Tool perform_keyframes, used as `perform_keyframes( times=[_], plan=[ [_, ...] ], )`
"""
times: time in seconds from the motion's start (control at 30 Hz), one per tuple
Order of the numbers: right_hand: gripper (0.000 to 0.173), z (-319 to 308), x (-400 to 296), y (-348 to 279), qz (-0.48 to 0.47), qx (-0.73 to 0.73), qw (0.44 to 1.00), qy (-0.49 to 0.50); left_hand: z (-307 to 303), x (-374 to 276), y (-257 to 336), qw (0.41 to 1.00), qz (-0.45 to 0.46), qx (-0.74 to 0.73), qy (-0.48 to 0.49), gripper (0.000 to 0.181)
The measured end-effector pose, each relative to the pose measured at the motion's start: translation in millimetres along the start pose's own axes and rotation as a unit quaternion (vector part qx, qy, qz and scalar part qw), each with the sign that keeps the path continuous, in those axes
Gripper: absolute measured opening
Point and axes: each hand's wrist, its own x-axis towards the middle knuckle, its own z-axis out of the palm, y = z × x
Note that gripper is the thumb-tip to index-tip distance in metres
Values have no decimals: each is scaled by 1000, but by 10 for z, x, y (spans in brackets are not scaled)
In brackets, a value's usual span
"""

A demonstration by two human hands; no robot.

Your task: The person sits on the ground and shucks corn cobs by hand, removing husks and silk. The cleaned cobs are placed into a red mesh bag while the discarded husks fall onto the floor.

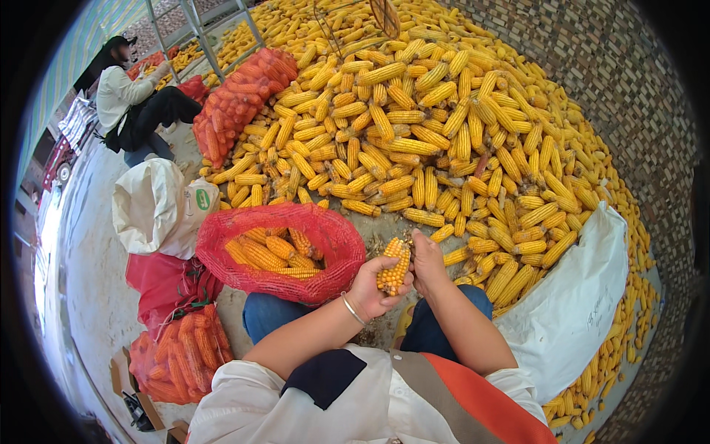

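My left hand (373, 288), with a bangle at its wrist, is closed around a yellow corn cob (395, 265) above my knees. Dark, ragged bits show at the cob's upper end. There my right hand (427, 258) has its thumb and fingers pinched together, touching that end; whatever lies between those fingertips is too small to make out. Left of my hands, a red mesh sack (277, 213) stands with its mouth spread wide, and several cobs (272, 252) lie inside. A great heap of corn cobs (410, 122) rises just beyond my hands.
A filled mesh sack (244, 97) leans against the heap, near a metal ladder (199, 33) and a seated person (130, 94). At left stand a white woven sack (152, 205) and a tied sack of cobs (180, 355). Another white sack (577, 299) lies at right, below a tiled wall (621, 83).
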Motion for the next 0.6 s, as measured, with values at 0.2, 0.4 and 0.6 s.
perform_keyframes(
  times=[0.2, 0.4, 0.6],
  plan=[
    [34, -298, 72, -311, -41, -3, 996, 85, -53, 128, 87, 988, 71, 25, 137, 49],
    [49, -418, 193, -113, -192, -463, 865, 15, -120, 242, 77, 982, 76, 63, 163, 56],
    [41, -185, -94, 110, -423, -703, 568, -58, 161, 203, -5, 964, 141, 124, 186, 48]
  ],
)
